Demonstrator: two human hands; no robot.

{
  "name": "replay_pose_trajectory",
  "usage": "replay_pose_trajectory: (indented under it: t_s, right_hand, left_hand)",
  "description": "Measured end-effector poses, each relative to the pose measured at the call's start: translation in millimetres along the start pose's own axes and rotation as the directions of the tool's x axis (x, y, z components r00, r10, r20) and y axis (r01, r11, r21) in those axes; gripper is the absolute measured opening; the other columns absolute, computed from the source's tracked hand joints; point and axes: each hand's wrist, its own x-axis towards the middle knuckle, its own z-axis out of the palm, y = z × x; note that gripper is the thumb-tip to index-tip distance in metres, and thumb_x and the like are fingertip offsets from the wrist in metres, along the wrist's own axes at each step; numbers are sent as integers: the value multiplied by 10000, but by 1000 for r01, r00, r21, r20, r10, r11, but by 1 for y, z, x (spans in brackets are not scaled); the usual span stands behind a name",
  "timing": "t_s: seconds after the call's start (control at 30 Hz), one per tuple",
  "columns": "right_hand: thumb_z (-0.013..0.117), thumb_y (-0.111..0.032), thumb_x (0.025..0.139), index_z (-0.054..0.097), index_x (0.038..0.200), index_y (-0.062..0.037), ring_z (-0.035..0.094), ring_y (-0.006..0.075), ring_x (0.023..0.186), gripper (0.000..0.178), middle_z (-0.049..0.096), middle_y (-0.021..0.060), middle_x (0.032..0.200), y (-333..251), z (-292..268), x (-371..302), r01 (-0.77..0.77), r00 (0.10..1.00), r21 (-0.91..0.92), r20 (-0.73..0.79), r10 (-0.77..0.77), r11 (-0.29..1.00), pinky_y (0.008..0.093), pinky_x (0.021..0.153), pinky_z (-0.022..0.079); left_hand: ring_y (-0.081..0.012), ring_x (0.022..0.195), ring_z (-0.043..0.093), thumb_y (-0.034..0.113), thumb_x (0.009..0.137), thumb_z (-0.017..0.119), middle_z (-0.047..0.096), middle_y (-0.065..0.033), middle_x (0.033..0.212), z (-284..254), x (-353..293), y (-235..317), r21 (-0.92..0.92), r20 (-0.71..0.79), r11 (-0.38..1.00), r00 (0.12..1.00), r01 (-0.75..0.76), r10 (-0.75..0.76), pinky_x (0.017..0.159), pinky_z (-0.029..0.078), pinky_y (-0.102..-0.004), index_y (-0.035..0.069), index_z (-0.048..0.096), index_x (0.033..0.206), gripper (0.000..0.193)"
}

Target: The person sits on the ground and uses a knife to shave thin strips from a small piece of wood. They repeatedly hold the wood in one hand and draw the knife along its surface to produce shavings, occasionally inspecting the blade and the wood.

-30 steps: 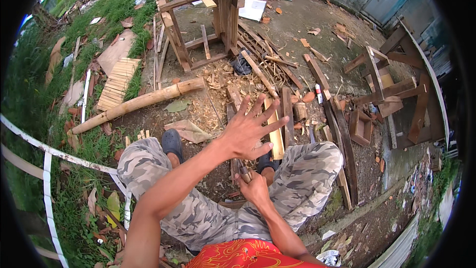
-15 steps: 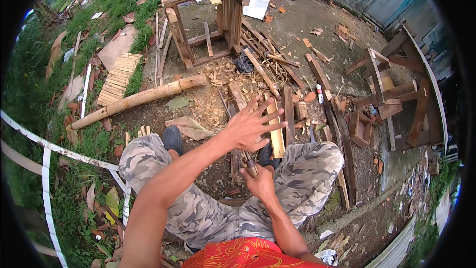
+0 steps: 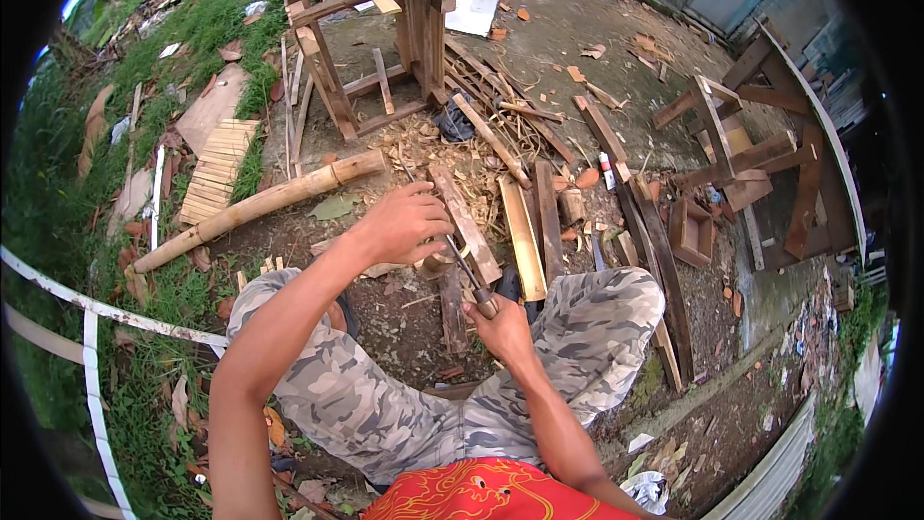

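My right hand [image 3: 500, 327] grips the wooden handle of a long knife [image 3: 465, 272], its narrow dark blade pointing forward and left. Beside the blade hovers my left hand [image 3: 406, 224], fingers loosely bent and apart, with nothing seen in it. A wooden board [image 3: 462, 217] lies just right of the blade, and a split bamboo piece [image 3: 521, 236] rests further right, close to my shoe. Below the blade a short dark plank [image 3: 452, 313] lies on the ground between my legs.
A thick bamboo pole [image 3: 274, 195] lies at left near a slatted bamboo panel [image 3: 219, 171]. Ahead stands a wooden frame [image 3: 371, 48] topped with bamboo slats. To the right are long planks [image 3: 664, 274], a small wooden box [image 3: 692, 232] and an overturned wooden piece [image 3: 751, 149].
My left hand has moved left and down, its spread fingers now bent. The knife in my right hand shows more of its blade. The view has shifted slightly.
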Motion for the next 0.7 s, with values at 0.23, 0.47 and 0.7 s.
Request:
replay_pose_trajectory:
  t_s: [0.23, 0.47, 0.7]
  right_hand:
    - [741, -371, 894, 679, 930, 11, 587, 294, 598, 389, 618, 206, 656, -2, 1, 15, 72, 995, -88, -59, -77, 994, 420, 612, 474]
    - [743, -328, 899, 663, 923, 21, 489, 233, 599, 359, 598, 150, 652, -12, 1, 16, -5, 998, 66, 64, 1, 998, 410, 623, 452]
    - [701, -353, 897, 691, 1083, 13, 642, 510, 958, 411, 688, 305, 937, -13, -3, 11, 22, 989, 33, 142, -27, 999, 521, 834, 516]
  left_hand:
    - [-227, 1198, 615, 301, 853, 719, 710, -54, 1149, -4, 2, -3, 107, -65, 994, 997, 38, -31, 1147, 376, -472, 137, 745, 1061, 267]
    - [-295, 1512, 239, 476, 895, 634, 407, -69, 1574, -82, 83, 67, 167, -356, 983, 934, 71, -7, 1249, 76, -528, 247, 579, 1402, 559]
    - [-307, 1556, 63, 564, 960, 408, 175, -9, 1677, -2, 66, 70, 145, 313, 986, 941, 82, -125, 1239, -97, -553, 350, 279, 1578, 667]
